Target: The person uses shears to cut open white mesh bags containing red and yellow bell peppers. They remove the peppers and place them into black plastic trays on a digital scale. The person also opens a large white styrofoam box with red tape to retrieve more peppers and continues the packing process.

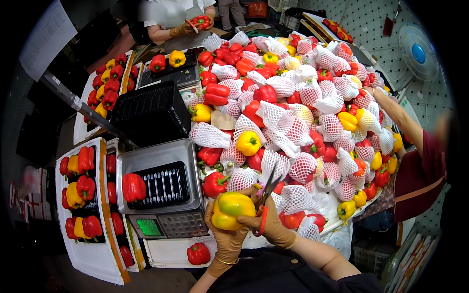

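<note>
A yellow bell pepper (234,211) with a greenish patch is held up in front of me. My left hand (225,238), in a tan glove, grips it from the left and below. The gloved right hand (274,225) holds scissors (267,194) with orange-red handles, blades pointing up and slightly apart; its fingertips also touch the pepper's right side. Left of my hands stands a digital weighing scale (161,175) with a lit green display. On its pan is a black plastic tray (165,183), with one red bell pepper (133,187) at the tray's left end.
A large heap of peppers, many in white foam nets (280,86), covers the table. Stacked black trays (152,110) rise behind the scale. White foam boxes (88,256) with packed peppers stand left. Co-workers' arms (397,115) and gloved hands (183,29) are at the right and far side.
</note>
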### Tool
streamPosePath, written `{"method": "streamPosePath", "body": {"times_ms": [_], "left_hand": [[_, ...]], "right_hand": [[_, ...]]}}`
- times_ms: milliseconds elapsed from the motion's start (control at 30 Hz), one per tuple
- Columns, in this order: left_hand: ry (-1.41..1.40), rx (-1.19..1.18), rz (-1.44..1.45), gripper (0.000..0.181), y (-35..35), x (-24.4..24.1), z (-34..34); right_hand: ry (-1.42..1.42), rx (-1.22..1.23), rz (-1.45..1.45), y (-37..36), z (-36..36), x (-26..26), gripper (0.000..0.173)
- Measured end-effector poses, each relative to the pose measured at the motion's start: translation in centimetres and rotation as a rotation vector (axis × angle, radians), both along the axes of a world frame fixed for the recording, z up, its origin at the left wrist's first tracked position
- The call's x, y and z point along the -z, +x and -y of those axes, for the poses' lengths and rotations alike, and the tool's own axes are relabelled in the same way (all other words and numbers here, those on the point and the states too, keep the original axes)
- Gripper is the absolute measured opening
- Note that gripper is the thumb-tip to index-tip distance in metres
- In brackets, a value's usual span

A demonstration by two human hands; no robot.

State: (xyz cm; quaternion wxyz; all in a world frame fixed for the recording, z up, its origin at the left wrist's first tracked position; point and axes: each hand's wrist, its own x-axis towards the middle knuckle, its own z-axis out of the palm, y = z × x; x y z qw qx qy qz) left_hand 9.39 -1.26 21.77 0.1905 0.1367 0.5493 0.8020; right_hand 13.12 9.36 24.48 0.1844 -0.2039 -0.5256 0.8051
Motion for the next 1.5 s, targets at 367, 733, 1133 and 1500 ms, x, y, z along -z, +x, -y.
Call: {"method": "streamPosePath", "body": {"times_ms": [367, 733, 1133, 1500], "left_hand": [[-0.672, -0.297, -0.517, 0.063, -14.1, -3.1, 6.5], [-1.493, -0.314, -1.007, 0.071, -20.4, 3.3, 7.9], [-0.608, 0.178, -0.714, 0.041, -9.0, -1.7, 1.3], [-0.246, 0.566, -0.456, 0.064, -2.9, 0.7, -3.4]], "right_hand": [[0.163, 0.292, 0.110, 2.6, -4.4, -0.3, 0.013], [0.435, 0.789, 0.225, 8.6, -13.1, -0.7, 0.013], [1.293, 0.434, 0.735, 7.1, -17.3, 8.3, 0.080], [-0.274, 0.173, 0.035, 6.5, -13.6, 8.6, 0.052]]}}
